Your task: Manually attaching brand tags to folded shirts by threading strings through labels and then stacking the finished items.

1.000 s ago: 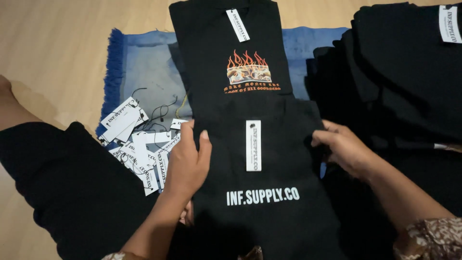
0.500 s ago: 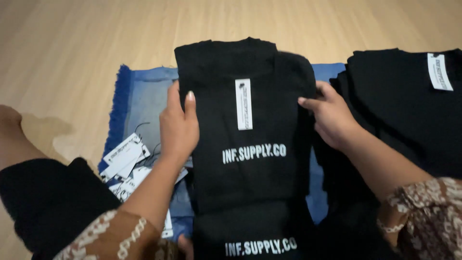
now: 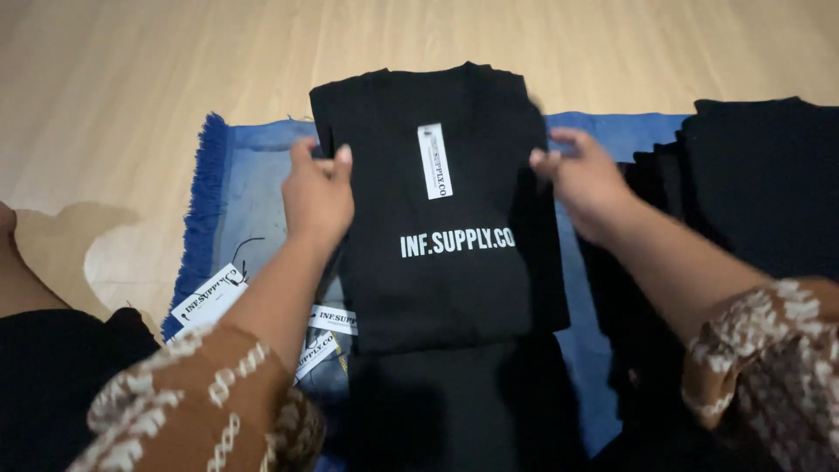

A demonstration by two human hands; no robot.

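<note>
I see a folded black shirt (image 3: 437, 210) lying flat on the blue mat (image 3: 249, 188), and I place everything else against that shirt. It has white lettering across its middle and a white strip label near its top edge.

My left hand (image 3: 316, 194) is at the shirt's left edge, near the top. Its fingers (image 3: 336, 162) are pinched narrow on the fabric there. My right hand (image 3: 587, 179) is at the shirt's right edge at the same height, thumb and fingers closed on the cloth. Both hands hold the shirt by its upper sides; I cannot tell whether it is lifted clear at the top or just pressed flat.

Below the shirt, more black fabric (image 3: 454, 411) shows, partly under its lower edge, so the shirt looks to be the top of a small stack. To the right of the shirt, well apart, sits a pile of dark garments (image 3: 752, 175). To its lower left lie loose white tags (image 3: 210, 297) on the mat, one just beside the shirt's lower left corner.

My judgement: this shirt is folded and nearly squared up on its stack. The right pile seems yet to be handled, and the loose tags are unused.
</note>
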